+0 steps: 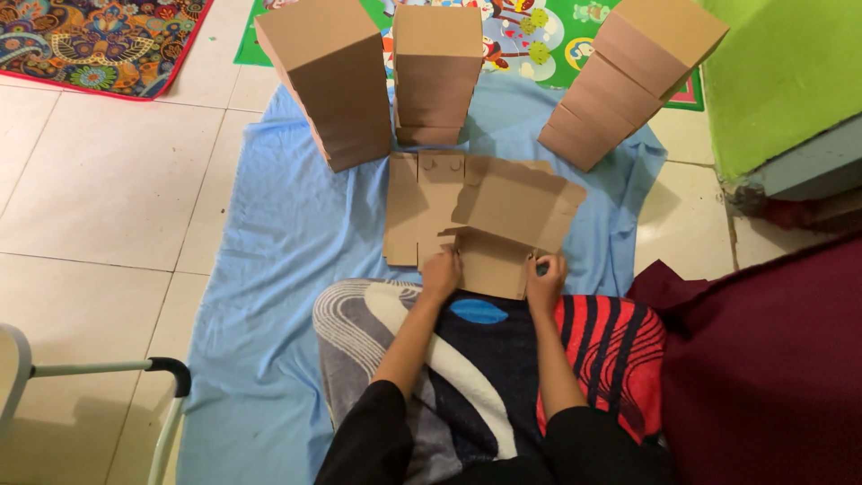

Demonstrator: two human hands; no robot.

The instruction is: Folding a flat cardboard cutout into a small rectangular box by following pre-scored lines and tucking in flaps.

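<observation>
Three stacks of finished brown boxes at the far side of the blue cloth [269,269]: a tall leaning stack at far left [328,81], a shorter upright one in the middle [437,72], a tilted one at far right [633,76]. So a good deal of folding apparently done already, judging by those piles. In hand now, a flat cardboard blank [476,220], only partly folded: left portion lying flat on the cloth with tabs showing along its far edge, right panel raised and tilted, near flap bent down toward the lap. Box not yet closed, sides not yet up, so most of this piece's folding left to do.

Blank just in front of the knees, near the middle of the cloth, nearer than all three stacks. Left hand [440,274] curled over the near edge at the crease, fingers clenched on the cardboard. Right hand [545,280] pressed on the near right corner of the lower flap, fingertips bent and gripping its edge. Both hands touching the blank, cardboard between and beyond them. Patterned blanket [485,359] across the lap, dark red fabric [763,359] at right, colourful mat [99,40] at far left
</observation>
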